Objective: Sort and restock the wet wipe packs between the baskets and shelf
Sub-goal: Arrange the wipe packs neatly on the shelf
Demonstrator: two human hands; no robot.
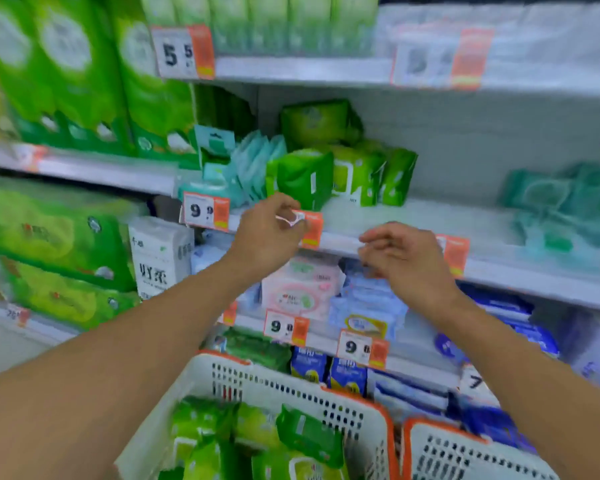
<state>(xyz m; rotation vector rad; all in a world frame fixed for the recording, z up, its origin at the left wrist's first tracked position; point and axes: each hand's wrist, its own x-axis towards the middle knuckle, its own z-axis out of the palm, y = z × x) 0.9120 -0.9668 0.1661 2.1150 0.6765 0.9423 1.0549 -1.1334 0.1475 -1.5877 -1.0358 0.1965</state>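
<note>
Green wet wipe packs [303, 178] stand upright in a short row on the middle shelf [430, 220], with another green pack [316, 121] lying on top behind. My left hand [269, 233] is at the shelf's front rail just below them, its fingertips pinching the white part of a price tag [310, 230]. My right hand [407, 259] hovers at the same rail further right, fingers loosely curled, holding nothing. Below me a white basket with an orange rim [291, 386] holds several green packs [309, 439]. The picture is blurred.
A second white basket [465, 455] sits at the lower right. Teal packs [253, 164] stand left of the green ones, and more teal packs [565, 199] lie at the shelf's right end. Pink and blue packs [368, 306] fill the shelf below. Large green packages [66, 81] stand at left.
</note>
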